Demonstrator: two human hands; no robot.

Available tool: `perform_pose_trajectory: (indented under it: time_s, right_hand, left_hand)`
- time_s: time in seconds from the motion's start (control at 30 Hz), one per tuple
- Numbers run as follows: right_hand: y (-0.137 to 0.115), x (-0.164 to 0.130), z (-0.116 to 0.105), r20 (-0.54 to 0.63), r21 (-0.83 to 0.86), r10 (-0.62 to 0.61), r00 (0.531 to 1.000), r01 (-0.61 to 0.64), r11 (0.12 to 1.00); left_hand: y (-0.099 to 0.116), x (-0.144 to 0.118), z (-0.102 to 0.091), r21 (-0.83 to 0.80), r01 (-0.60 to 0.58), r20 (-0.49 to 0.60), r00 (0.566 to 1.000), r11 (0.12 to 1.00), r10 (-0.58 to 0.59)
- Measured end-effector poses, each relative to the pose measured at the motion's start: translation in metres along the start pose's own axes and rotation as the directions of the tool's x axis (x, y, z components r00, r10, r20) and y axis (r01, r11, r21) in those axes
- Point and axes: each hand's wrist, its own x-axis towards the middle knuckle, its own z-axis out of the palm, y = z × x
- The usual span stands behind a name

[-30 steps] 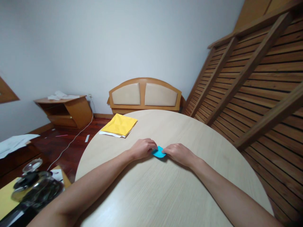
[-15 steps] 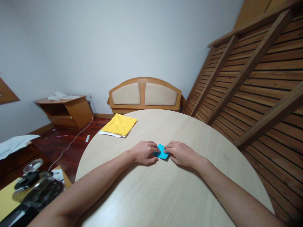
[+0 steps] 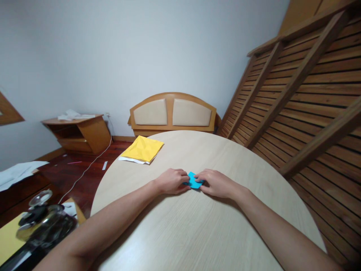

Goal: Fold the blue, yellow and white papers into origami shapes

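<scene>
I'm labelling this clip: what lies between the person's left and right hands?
A small piece of blue paper lies between the left hand and the right hand, both touching it, in the head view.

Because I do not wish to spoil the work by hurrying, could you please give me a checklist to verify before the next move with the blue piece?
1. Left grip on the blue piece: ok, its fingers are at the left edge.
2. Right grip on the blue piece: ok, its fingers are at the right edge.
3. Blue piece over the tabletop, not past its rim: ok.
4. Edges and creases of the blue piece lined up: cannot tell, fingers cover parts and it is small in view.
5. Yellow sheet apart from both hands: ok, it lies farther back, to the left.
</scene>
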Motion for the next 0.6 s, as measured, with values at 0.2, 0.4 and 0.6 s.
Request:
perform_pose_trajectory:
  time_s: [0.2, 0.4, 0.6]
  right_hand:
    - [0.009, 0.0, 0.002, -0.009, 0.02, -0.02, 1.0, 0.02, 1.0]
    - [0.009, 0.003, 0.005, -0.05, 0.052, 0.046, 0.998, -0.044, 0.998]
    - [0.011, 0.004, 0.009, -0.123, 0.234, 0.193, 0.973, -0.161, 0.959]
  left_hand:
    - [0.0, 0.001, -0.001, 0.038, -0.023, 0.005, 1.0, 0.999, 0.023]
    - [0.0, 0.002, 0.005, -0.021, 0.1, -0.033, 0.994, 0.995, -0.101]
    - [-0.005, 0.002, 0.012, -0.242, 0.229, -0.067, 0.965, 0.943, -0.252]
